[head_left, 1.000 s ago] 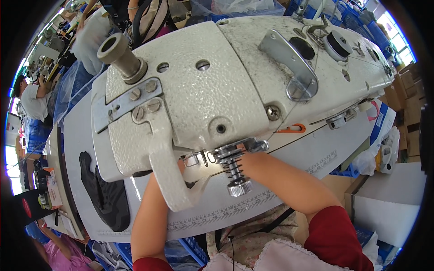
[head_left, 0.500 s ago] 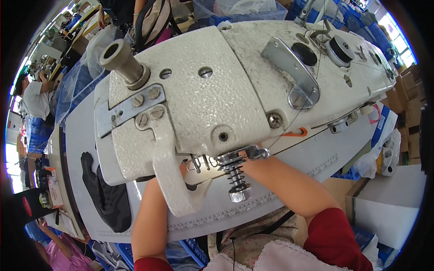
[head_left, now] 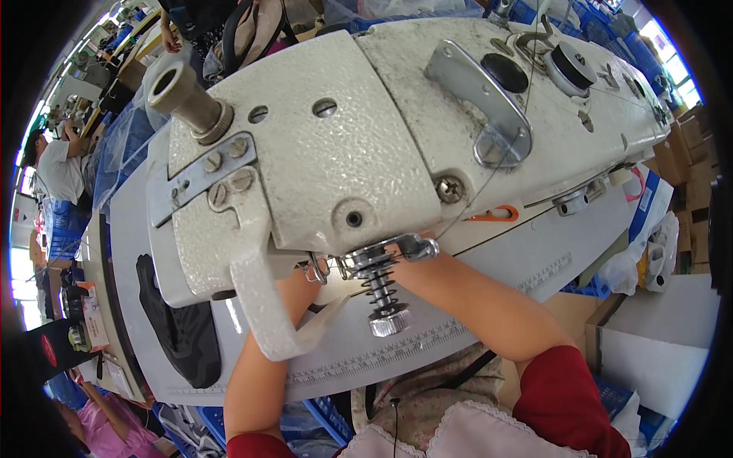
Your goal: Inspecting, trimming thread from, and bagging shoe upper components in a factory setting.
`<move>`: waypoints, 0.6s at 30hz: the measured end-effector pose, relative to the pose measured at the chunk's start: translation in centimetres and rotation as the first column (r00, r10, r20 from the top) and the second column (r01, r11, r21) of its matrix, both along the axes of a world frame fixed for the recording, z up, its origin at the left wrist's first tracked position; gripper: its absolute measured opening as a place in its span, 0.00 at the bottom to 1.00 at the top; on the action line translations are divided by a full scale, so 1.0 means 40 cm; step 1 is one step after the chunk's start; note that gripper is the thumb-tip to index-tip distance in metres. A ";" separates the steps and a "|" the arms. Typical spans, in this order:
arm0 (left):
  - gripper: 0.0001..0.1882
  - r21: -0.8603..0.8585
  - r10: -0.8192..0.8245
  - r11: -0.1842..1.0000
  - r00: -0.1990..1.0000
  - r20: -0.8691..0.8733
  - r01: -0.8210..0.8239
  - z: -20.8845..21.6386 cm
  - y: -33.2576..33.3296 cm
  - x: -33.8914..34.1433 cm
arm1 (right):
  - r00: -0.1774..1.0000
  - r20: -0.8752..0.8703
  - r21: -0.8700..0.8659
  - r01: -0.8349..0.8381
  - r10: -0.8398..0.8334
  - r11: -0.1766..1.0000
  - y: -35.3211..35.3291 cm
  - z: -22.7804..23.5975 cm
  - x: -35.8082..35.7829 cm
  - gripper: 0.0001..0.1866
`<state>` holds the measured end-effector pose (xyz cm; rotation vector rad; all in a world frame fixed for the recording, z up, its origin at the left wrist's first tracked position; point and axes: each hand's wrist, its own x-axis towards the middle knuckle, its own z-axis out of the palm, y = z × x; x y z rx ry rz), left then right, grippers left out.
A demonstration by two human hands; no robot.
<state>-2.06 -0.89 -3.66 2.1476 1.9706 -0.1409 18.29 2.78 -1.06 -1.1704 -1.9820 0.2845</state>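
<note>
Hands stay hidden under the sewing machine head, which now fills more of the view; their grip cannot be told. Both forearms still reach below it over the worktop.

Both hands hidden under sewing machine head.

Rough cream-enamelled metal sewing machine head, glossy steel spring

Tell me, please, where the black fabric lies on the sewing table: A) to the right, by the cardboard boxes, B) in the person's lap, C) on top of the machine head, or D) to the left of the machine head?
D: the black fabric lies flat on the grey table, left of the white sewing machine head.
</note>
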 end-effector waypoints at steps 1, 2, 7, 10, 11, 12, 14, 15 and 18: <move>0.19 -0.004 0.000 1.000 1.000 -0.007 0.000 -0.001 -0.002 0.000 | 1.000 -0.007 0.024 0.009 -0.009 1.000 0.000 0.002 -0.001 0.05; 0.19 -0.008 0.000 1.000 1.000 -0.013 0.000 -0.001 -0.003 0.000 | 1.000 -0.007 0.021 0.009 -0.009 1.000 0.000 -0.002 -0.002 0.05; 0.19 -0.026 -0.008 1.000 1.000 -0.018 0.008 0.002 -0.019 0.001 | 0.999 -0.019 0.021 0.034 -0.034 0.999 0.005 -0.021 -0.001 0.07; 0.18 -0.033 -0.009 0.999 1.000 -0.027 0.008 0.006 -0.021 0.001 | 1.000 0.007 -0.043 0.021 -0.021 0.999 0.002 -0.026 0.000 0.07; 0.18 -0.035 -0.009 0.999 1.000 -0.030 0.008 0.006 -0.028 0.000 | 1.000 0.007 -0.044 0.019 -0.019 0.999 0.001 -0.026 0.000 0.07; 0.18 -0.038 -0.009 0.999 0.999 -0.032 0.008 0.007 -0.032 -0.001 | 0.998 0.052 -0.055 0.027 -0.024 0.998 0.001 -0.025 0.000 0.07; 0.18 -0.049 -0.003 0.999 0.999 -0.038 0.001 0.010 -0.020 0.004 | 0.995 0.095 -0.073 0.027 -0.020 0.997 -0.003 -0.029 -0.006 0.08; 0.18 -0.055 -0.004 0.998 0.999 -0.038 0.002 0.010 -0.020 0.011 | 0.992 0.116 -0.053 0.047 -0.041 0.998 -0.003 -0.033 -0.004 0.08; 0.18 -0.068 0.004 0.998 0.999 -0.041 -0.007 0.014 -0.032 -0.001 | 0.997 0.068 -0.012 0.028 -0.027 1.000 -0.001 -0.028 -0.002 0.09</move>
